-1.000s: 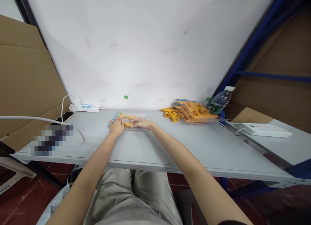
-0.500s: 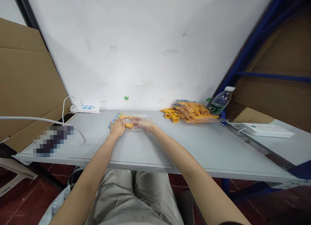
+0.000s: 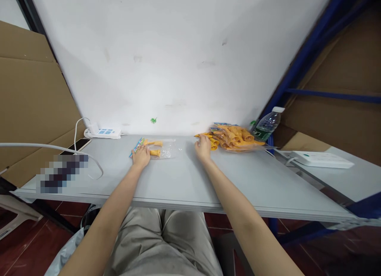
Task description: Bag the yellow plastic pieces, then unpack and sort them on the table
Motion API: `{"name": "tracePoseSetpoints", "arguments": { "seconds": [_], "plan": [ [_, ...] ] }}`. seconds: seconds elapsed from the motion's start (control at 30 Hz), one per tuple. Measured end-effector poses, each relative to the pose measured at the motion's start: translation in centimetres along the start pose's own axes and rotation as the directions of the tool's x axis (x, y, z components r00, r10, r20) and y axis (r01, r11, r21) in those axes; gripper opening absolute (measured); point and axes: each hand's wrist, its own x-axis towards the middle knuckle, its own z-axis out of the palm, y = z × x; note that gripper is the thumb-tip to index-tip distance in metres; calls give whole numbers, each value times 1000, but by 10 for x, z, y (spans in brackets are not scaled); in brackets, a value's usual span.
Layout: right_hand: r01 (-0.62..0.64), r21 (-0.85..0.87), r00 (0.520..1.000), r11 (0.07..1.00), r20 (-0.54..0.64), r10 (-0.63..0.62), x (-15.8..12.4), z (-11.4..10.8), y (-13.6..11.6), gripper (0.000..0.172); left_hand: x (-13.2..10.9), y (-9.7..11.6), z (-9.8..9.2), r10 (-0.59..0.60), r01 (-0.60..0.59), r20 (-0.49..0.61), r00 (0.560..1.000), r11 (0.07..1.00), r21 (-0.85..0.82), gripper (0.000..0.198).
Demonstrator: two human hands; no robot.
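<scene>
Pick step, seemingly — clear bag (image 3: 163, 149) pinned near bench's (image 3: 178, 184) back edge by spread left hand (image 3: 141, 155); loose yellow horns (image 3: 214, 143) reached by right hand (image 3: 203, 147), pinch can't be told — secure grip probably needed.

The flat clear plastic bag (image 3: 170, 149) has a blue-and-green speckled header (image 3: 138, 145) and orange-yellow tapered plastic pieces (image 3: 155, 152) inside. Right of this bag, loose plastic cones (image 3: 214, 142) are orange-yellow; farther right, a transparent bottle (image 3: 272, 120) has a green label (image 3: 262, 134) and white cap (image 3: 278, 109). Beneath the bag, the smooth tabletop (image 3: 175, 184) is plain pale grey.
</scene>
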Motion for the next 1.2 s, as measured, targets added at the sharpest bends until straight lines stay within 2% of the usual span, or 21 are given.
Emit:
{"name": "tracePoseSetpoints", "arguments": {
  "seconds": [0.07, 0.17, 0.33, 0.53, 0.67, 0.77, 0.87, 0.93, 1.03, 1.1, 1.2],
  "plan": [
    [12, -176, 1000, 984, 21, -9, -7, -4, 16, 53, 0, -1, 0, -7, 7, 3, 1000, 1000, -9, 53],
    [-29, -328, 993, 944, 96, 64, -14, -4, 27, 60, 1, -2, 1, -7, 7, -14, 1000, 1000, -12, 53],
    [-25, -388, 977, 921, 185, 104, -15, 4, 29, 60, 1, -2, 1, 4, -5, -14, 1000, 1000, -18, 54],
    [14, -420, 977, 908, 199, 77, -16, -2, 18, 53, 0, -1, 0, -10, 10, -10, 1000, 1000, -24, 53],
    [124, -359, 968, 925, 250, -33, -16, -9, 8, 47, 0, 0, 0, -7, 7, -11, 1000, 1000, -21, 53],
    [220, -197, 946, 955, 282, -160, -17, -13, 6, 44, 0, 0, 0, -12, 12, -7, 1000, 1000, -14, 53],
    [259, -68, 926, 964, 301, -228, -18, -14, 9, 45, 0, 0, 0, -8, 8, -11, 1000, 1000, -11, 54],
    [257, -64, 923, 964, 312, -225, -18, -11, 12, 48, 0, 0, 0, -3, 3, -8, 1000, 1000, -12, 54],
    [212, -146, 923, 966, 356, -149, -16, -7, 15, 52, 0, 0, 0, -4, 4, -9, 1000, 1000, -10, 54],
    [188, -183, 910, 965, 402, -101, -15, -6, 17, 53, 0, 0, 0, -6, 5, -12, 1000, 1000, -12, 54],
    [206, -166, 884, 964, 453, -111, -14, -7, 17, 50, 0, 0, 0, 0, 0, -14, 1000, 1000, -15, 54]
  ]
}}
